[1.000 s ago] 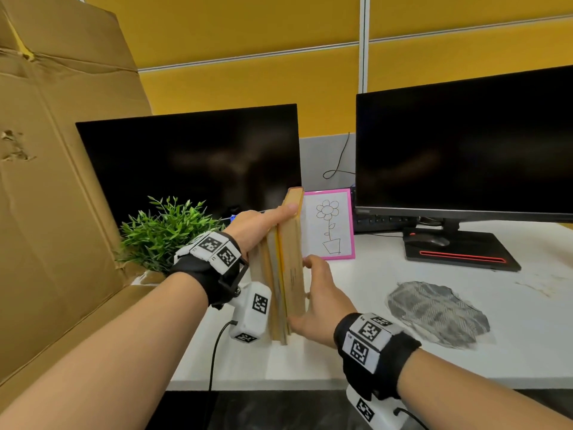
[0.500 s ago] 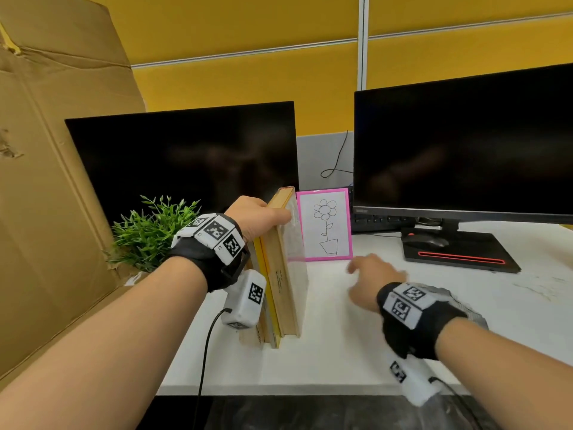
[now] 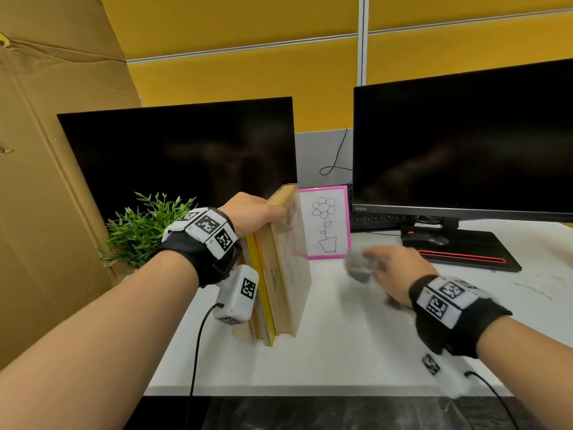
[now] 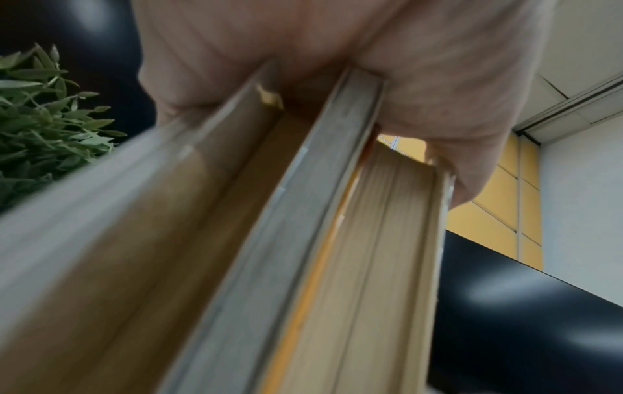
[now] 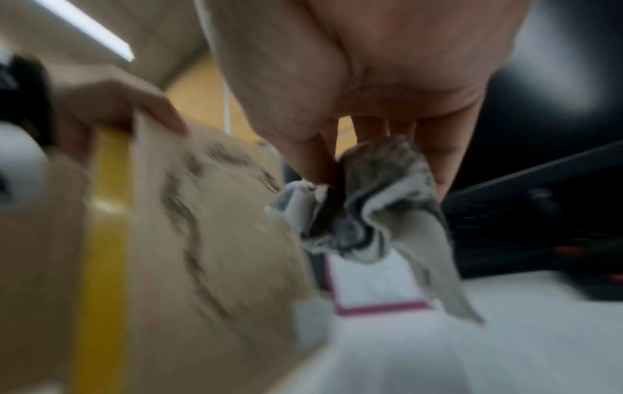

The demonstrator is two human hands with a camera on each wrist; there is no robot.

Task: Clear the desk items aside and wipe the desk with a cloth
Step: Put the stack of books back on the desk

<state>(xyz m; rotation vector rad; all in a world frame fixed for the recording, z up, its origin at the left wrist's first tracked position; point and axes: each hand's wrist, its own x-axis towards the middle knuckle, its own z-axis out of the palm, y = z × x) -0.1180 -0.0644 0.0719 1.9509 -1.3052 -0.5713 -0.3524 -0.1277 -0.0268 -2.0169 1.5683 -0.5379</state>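
Several tan and yellow books [image 3: 280, 268] stand upright on the white desk [image 3: 341, 352], left of centre. My left hand [image 3: 251, 214] grips their top edges, thumb over the right cover; from the left wrist its fingers [image 4: 438, 80] wrap the books [image 4: 269, 253]. My right hand [image 3: 393, 268] holds a bunched grey cloth [image 3: 359, 265] just above the desk, to the right of the books. In the right wrist view the cloth [image 5: 381, 202] hangs pinched between my fingers [image 5: 445, 160], blurred by motion.
A pink-framed flower drawing [image 3: 325, 223] leans behind the books. Two dark monitors [image 3: 179, 156] [image 3: 465, 144] stand at the back, with a mouse [image 3: 424, 238] on the right one's base. A green plant [image 3: 139, 231] and a big cardboard box [image 3: 46, 181] crowd the left.
My right hand let go of the books, went right to the grey cloth, picked it up and brought it back toward the books. My left hand kept hold of the books, which tilted slightly left.
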